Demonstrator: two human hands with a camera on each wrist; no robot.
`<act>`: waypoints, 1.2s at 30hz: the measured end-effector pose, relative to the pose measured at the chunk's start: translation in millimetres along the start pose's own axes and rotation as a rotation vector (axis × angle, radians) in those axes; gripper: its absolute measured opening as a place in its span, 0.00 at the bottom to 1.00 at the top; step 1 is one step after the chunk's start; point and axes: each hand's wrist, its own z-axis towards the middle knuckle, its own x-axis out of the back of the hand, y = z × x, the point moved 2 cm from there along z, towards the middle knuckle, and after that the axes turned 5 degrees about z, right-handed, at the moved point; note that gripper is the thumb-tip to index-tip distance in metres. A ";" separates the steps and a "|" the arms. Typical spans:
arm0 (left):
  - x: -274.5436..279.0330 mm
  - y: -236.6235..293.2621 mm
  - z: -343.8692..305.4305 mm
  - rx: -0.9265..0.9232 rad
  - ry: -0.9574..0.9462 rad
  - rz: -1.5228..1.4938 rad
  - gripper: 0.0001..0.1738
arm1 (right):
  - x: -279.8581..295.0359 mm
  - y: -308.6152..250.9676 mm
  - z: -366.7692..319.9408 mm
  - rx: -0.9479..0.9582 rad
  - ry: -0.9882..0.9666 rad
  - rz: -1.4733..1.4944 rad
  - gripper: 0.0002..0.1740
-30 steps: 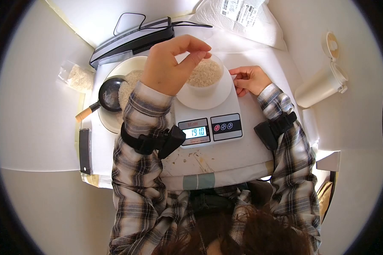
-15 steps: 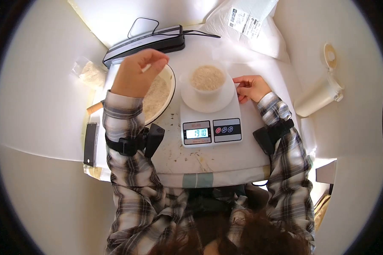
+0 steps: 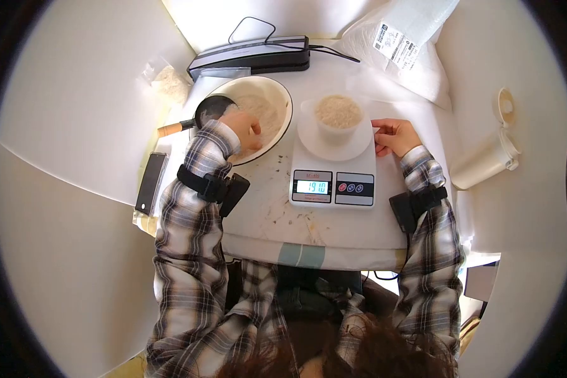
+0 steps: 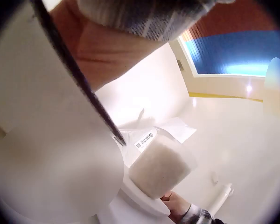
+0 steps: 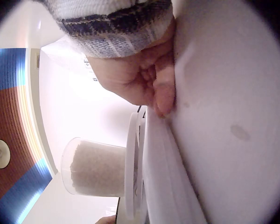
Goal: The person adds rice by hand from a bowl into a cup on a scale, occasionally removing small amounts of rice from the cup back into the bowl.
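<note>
My left hand (image 3: 244, 129) is inside a white, dark-rimmed bowl (image 3: 286, 104) of rice, fingers bent down at the grains (image 3: 268, 116). The bowl's wall hides its fingertips in the left wrist view, so I cannot tell if they pinch any. A small black pan (image 3: 213, 108) with a wooden handle lies in the bowl beside that hand. A clear cup of rice (image 3: 337, 113) stands upright on the round plate of a white kitchen scale (image 3: 331, 162), whose display reads 191.0. My right hand (image 3: 397, 137) rests beside the scale, loosely curled fingers (image 5: 164, 95) at its edge.
Behind the bowl lies a long black-and-silver appliance (image 3: 249, 58) with a cable. A large labelled bag (image 3: 416, 66) is at the back right. A phone (image 3: 151, 183), a small bag of grains (image 3: 170, 85) and an open-lidded cream bottle (image 3: 485, 162) flank the table.
My left hand has moved left and down from above the cup into the bowl. The right hand stays by the scale; the display still reads 191.0. The head view has shifted.
</note>
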 end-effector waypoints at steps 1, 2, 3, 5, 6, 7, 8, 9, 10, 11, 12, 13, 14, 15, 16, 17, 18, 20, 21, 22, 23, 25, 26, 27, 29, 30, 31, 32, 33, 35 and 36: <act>-1.7 0.3 -0.6 -0.010 0.029 -0.011 0.16 | 0.0 -0.2 -0.2 0.001 -0.003 0.000 0.18; -3.3 -0.1 -0.1 -0.007 0.030 -0.010 0.16 | 0.1 -0.6 -0.2 0.000 -0.006 -0.004 0.18; -4.9 -0.1 1.1 -0.037 0.042 -0.076 0.15 | 0.2 -0.7 -0.5 -0.002 -0.009 -0.007 0.18; -9.1 1.3 3.1 -0.066 0.056 -0.142 0.13 | 0.0 -0.5 -0.7 -0.001 -0.002 -0.005 0.18; -10.8 2.4 4.2 -0.079 0.090 -0.190 0.11 | 0.3 -0.4 -0.6 -0.001 0.005 -0.004 0.18; -11.9 2.5 4.9 -0.091 0.125 -0.238 0.09 | 0.4 -0.5 -0.4 0.000 0.004 -0.004 0.18; -11.9 2.6 5.0 -0.090 0.125 -0.238 0.09 | 0.4 -0.3 -0.3 -0.002 0.001 -0.007 0.18; -11.6 2.4 5.6 -0.068 0.113 -0.284 0.07 | 0.6 -0.1 -0.2 -0.004 -0.001 -0.011 0.18; -10.2 2.8 6.0 -0.046 0.100 -0.329 0.05 | 1.1 0.7 0.4 -0.004 -0.001 -0.011 0.18; -7.6 2.9 6.4 -0.046 0.101 -0.329 0.05 | 1.5 1.5 1.0 0.000 -0.005 -0.004 0.18; -4.4 1.1 6.6 -0.004 0.110 -0.375 0.06 | 1.8 2.2 1.4 0.003 -0.009 0.004 0.18; -1.7 -0.8 6.2 0.039 0.118 -0.420 0.06 | 1.8 2.6 1.6 0.001 -0.010 0.005 0.18; -0.3 -2.3 5.6 0.040 0.116 -0.420 0.06 | 1.5 2.2 1.7 0.006 -0.012 -0.004 0.18; 2.0 -4.5 4.4 0.059 0.166 -0.433 0.05 | 1.4 1.7 1.6 0.011 -0.013 -0.013 0.18; 4.4 -6.6 3.3 0.079 0.215 -0.445 0.04 | 1.6 1.1 1.1 0.009 -0.014 -0.013 0.18; 6.2 -8.3 2.8 0.080 0.214 -0.446 0.04 | 1.5 0.3 0.4 0.015 -0.018 -0.016 0.18; 8.7 -9.7 1.7 0.099 0.201 -0.488 0.05 | 1.3 0.1 0.2 0.020 -0.021 -0.019 0.18; 13.8 -10.9 -0.5 0.121 0.184 -0.548 0.05 | 1.4 1.1 1.6 0.021 -0.013 -0.010 0.19; 16.2 -10.9 -1.7 0.122 0.183 -0.549 0.05 | 1.4 1.4 2.1 0.024 -0.004 0.000 0.19; 18.2 -10.8 -3.0 0.118 0.166 -0.574 0.05 | 1.6 1.9 2.0 0.021 -0.005 0.000 0.19; 20.8 -10.6 -3.7 0.114 0.151 -0.598 0.05 | 2.1 1.5 1.8 0.023 -0.009 0.003 0.19; 28.4 -11.0 -3.9 0.077 0.136 -0.598 0.05 | 1.7 1.7 1.6 0.022 -0.011 0.006 0.19; 32.6 -10.1 -3.7 0.039 0.123 -0.595 0.05 | 1.6 2.3 2.1 0.024 -0.009 -0.008 0.19; 37.0 -9.4 -2.4 0.038 0.122 -0.596 0.05 | 1.7 2.3 3.0 0.027 -0.007 -0.021 0.18; 48.4 -4.3 -1.7 -0.026 0.165 -0.506 0.05 | 2.3 2.8 3.8 0.030 -0.007 -0.016 0.19; 59.5 6.6 -7.0 -0.015 0.144 -0.500 0.06 | 2.9 3.2 3.8 0.033 -0.006 -0.011 0.19; 66.4 13.5 -7.9 -0.020 0.143 -0.498 0.06 | 3.7 4.4 4.7 0.033 -0.002 -0.009 0.19; 72.9 19.6 -7.4 -0.066 0.161 -0.488 0.06 | 4.0 5.6 5.8 0.038 -0.005 -0.003 0.19; 78.6 25.9 -5.6 -0.112 0.179 -0.478 0.07 | 4.9 6.7 6.1 0.043 -0.007 0.003 0.19; 87.2 42.9 -0.4 -0.150 0.159 -0.504 0.07 | 3.9 5.2 4.0 0.037 -0.008 0.008 0.19; 90.0 53.8 2.6 -0.189 0.186 -0.480 0.07 | 3.7 3.8 3.4 0.032 -0.012 0.008 0.19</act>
